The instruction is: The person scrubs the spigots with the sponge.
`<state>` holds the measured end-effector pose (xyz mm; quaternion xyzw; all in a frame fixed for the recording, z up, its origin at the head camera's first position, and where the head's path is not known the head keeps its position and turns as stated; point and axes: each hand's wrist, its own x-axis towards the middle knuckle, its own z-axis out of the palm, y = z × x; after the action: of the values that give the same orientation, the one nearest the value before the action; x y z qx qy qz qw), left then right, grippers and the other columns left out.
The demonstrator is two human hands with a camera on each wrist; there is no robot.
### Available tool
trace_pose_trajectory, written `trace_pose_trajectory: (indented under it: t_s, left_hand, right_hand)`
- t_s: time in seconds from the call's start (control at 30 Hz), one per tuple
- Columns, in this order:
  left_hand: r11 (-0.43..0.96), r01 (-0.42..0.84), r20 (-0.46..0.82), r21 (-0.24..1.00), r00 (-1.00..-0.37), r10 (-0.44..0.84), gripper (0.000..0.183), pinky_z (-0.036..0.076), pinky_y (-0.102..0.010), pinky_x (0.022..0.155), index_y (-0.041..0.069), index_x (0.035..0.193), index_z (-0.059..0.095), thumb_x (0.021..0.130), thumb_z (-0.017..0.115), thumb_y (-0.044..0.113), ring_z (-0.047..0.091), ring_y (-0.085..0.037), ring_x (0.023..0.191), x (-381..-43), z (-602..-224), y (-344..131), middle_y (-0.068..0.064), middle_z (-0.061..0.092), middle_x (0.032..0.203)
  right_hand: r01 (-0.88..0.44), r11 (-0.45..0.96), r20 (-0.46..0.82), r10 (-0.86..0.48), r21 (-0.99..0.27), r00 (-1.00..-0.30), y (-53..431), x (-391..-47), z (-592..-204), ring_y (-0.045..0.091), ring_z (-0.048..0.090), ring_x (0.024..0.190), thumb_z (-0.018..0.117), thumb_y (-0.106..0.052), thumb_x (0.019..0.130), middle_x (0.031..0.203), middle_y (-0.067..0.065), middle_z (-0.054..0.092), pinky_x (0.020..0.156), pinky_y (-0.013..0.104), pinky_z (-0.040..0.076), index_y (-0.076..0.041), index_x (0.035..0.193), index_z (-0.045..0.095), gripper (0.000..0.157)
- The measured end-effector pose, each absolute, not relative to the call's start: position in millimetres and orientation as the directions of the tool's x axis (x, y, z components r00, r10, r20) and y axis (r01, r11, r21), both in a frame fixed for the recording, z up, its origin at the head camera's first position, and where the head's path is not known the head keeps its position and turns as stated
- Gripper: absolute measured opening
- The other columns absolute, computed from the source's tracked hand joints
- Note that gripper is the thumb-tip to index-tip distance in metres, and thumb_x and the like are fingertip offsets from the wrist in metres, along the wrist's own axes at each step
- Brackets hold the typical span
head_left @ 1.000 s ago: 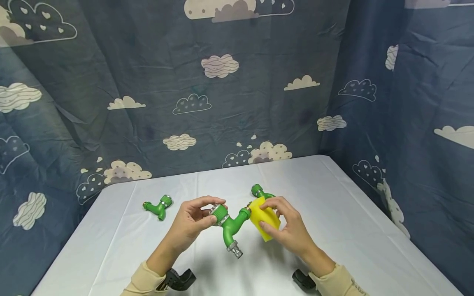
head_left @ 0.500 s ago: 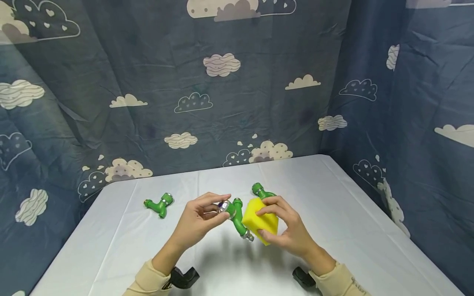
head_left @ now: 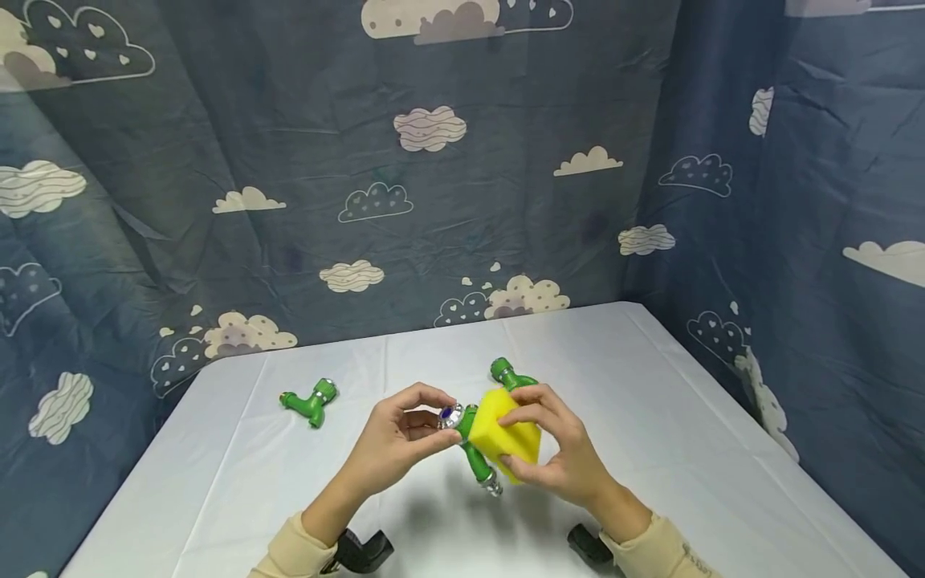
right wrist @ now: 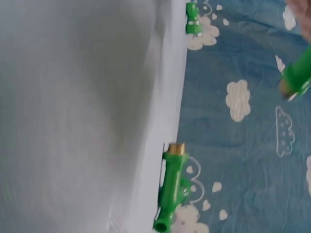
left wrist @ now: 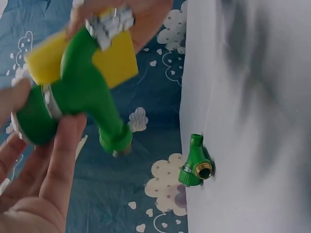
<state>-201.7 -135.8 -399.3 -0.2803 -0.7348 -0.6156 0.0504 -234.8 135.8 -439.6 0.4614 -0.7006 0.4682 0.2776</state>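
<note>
My left hand (head_left: 396, 433) pinches the knob end of a green tap (head_left: 477, 464) between fingers and thumb, holding it above the table. The tap has a silver threaded nozzle pointing down toward me in the head view, and a blue-and-silver cap on its knob. A yellow sponge (head_left: 506, 433) is gripped in my right hand (head_left: 560, 449), thumb below and fingers on top. The sponge overlaps the tap's body in the head view. Seen from the left wrist, the green tap (left wrist: 87, 87) lies in front of the sponge (left wrist: 116, 60).
Two more green taps rest on the white table (head_left: 614, 353): one tap (head_left: 311, 403) at the left, another tap (head_left: 509, 374) behind the sponge, partly hidden. A dark blue cloud-printed curtain (head_left: 289, 160) hangs behind and beside the table.
My left hand has turned the tap so its capped knob faces me, and moved slightly right. The sponge in my right hand has tilted and shifted a little left against the tap.
</note>
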Motion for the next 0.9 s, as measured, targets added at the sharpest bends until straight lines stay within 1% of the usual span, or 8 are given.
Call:
trace_pose_trajectory:
  t_s: [0.1,0.17,0.37,0.53,0.67,0.77,0.8,0.9]
  left_hand:
    - [0.106,0.464,0.413,0.879,-0.855,0.314,0.033,0.068,-0.028,0.084,0.008,0.122,0.073,0.091,0.086,0.006,0.075,-0.011,0.091,-203.1,-400.1,-136.0,-0.016,0.072,0.122]
    - [0.106,0.465,0.412,0.879,-0.852,0.322,0.033,0.068,-0.028,0.084,0.008,0.122,0.074,0.091,0.085,0.006,0.075,-0.012,0.091,-203.6,-401.0,-136.9,-0.016,0.072,0.122]
    - [0.014,0.479,0.431,0.877,-0.801,0.416,0.030,0.069,-0.030,0.082,0.000,0.122,0.072,0.093,0.081,0.001,0.075,-0.011,0.092,-202.0,-400.2,-140.6,-0.016,0.072,0.120]
    - [-0.030,0.465,0.423,0.885,-0.774,0.470,0.030,0.068,-0.028,0.083,-0.004,0.122,0.071,0.093,0.080,-0.002,0.074,-0.009,0.093,-198.0,-394.4,-143.2,-0.001,0.072,0.117]
    - [-0.034,0.469,0.431,0.882,-0.777,0.460,0.030,0.068,-0.029,0.082,-0.004,0.122,0.070,0.093,0.080,-0.002,0.075,-0.010,0.094,-197.6,-392.7,-143.8,0.000,0.072,0.117]
    - [-0.014,0.486,0.447,0.874,-0.792,0.416,0.030,0.069,-0.030,0.081,-0.001,0.122,0.070,0.094,0.080,-0.001,0.075,-0.011,0.092,-200.0,-394.4,-143.1,-0.008,0.072,0.119]
    - [0.004,0.493,0.451,0.870,-0.799,0.397,0.030,0.069,-0.030,0.081,0.001,0.122,0.071,0.094,0.081,0.001,0.075,-0.011,0.092,-201.2,-395.5,-142.7,-0.010,0.071,0.119]
    - [0.060,0.507,0.459,0.860,-0.819,0.346,0.031,0.069,-0.031,0.085,0.005,0.125,0.071,0.095,0.081,0.003,0.075,-0.011,0.095,-203.9,-398.2,-140.9,-0.016,0.070,0.124]
  right_hand:
    - [-0.937,0.034,0.830,-0.454,-0.348,-0.325,132.4,-233.4,-441.2,0.024,0.062,0.117,0.089,-0.005,0.077,0.127,0.017,0.061,0.103,0.023,0.059,-0.013,0.118,0.072,0.045]
    - [-0.938,0.026,0.824,-0.470,-0.347,-0.317,131.2,-232.5,-442.2,0.024,0.063,0.116,0.088,-0.004,0.077,0.127,0.017,0.061,0.103,0.023,0.059,-0.014,0.117,0.073,0.044]
    - [-0.898,0.167,0.797,-0.416,-0.406,-0.438,132.6,-233.0,-442.8,0.022,0.064,0.115,0.086,0.002,0.072,0.128,0.012,0.063,0.105,0.020,0.056,-0.017,0.116,0.073,0.049]
    - [-0.843,0.300,0.785,-0.321,-0.446,-0.529,135.9,-238.0,-443.3,0.024,0.063,0.116,0.088,0.002,0.074,0.126,0.009,0.064,0.107,0.019,0.054,-0.017,0.115,0.074,0.047]
    - [-0.790,0.368,0.768,-0.246,-0.491,-0.592,138.9,-237.8,-442.5,0.017,0.062,0.117,0.088,0.000,0.075,0.127,0.007,0.065,0.096,0.019,0.055,-0.018,0.116,0.073,0.047]
    - [-0.815,0.317,0.785,-0.252,-0.486,-0.566,138.5,-235.6,-441.2,0.014,0.060,0.116,0.087,-0.001,0.075,0.128,0.008,0.065,0.088,0.020,0.054,-0.017,0.116,0.072,0.047]
    - [-0.840,0.275,0.801,-0.270,-0.467,-0.534,137.4,-234.9,-441.0,0.015,0.060,0.116,0.087,-0.001,0.074,0.127,0.010,0.065,0.088,0.020,0.055,-0.016,0.116,0.072,0.048]
    - [-0.912,0.130,0.836,-0.365,-0.390,-0.410,132.2,-232.2,-440.1,0.019,0.062,0.117,0.088,-0.004,0.076,0.128,0.016,0.062,0.098,0.020,0.058,-0.013,0.118,0.072,0.046]
